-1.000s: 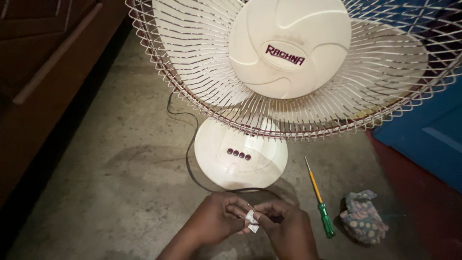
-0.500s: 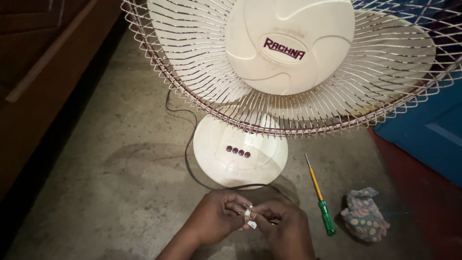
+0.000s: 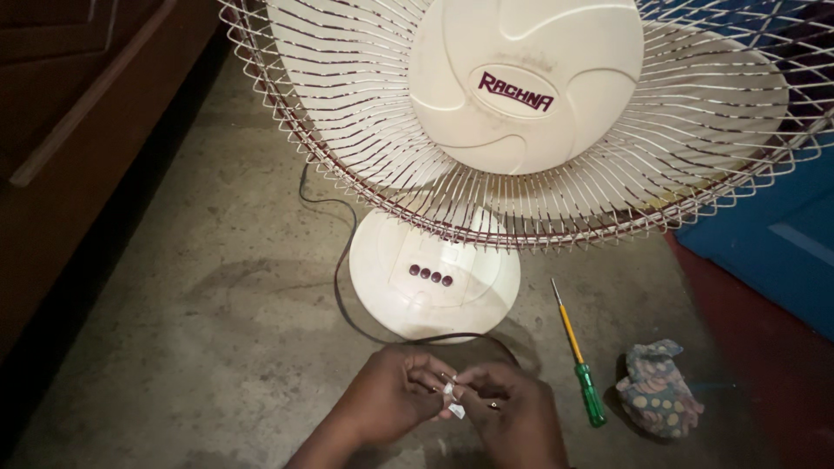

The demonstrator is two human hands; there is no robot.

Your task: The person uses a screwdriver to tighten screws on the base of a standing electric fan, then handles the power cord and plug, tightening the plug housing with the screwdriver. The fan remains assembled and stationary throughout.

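White scrap of paper pinched between both hands at bottom centre: left hand and right hand closed on it with fingertips, just in front of cream fan base. Black cord curling left of base. Screwdriver and crumpled cloth at lower right on concrete floor. Fan grille across top.

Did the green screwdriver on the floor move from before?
No. The green screwdriver lies in the same spot between the fan's round base and the crumpled cloth, pointing the same way. Only the camera view shifted a little.
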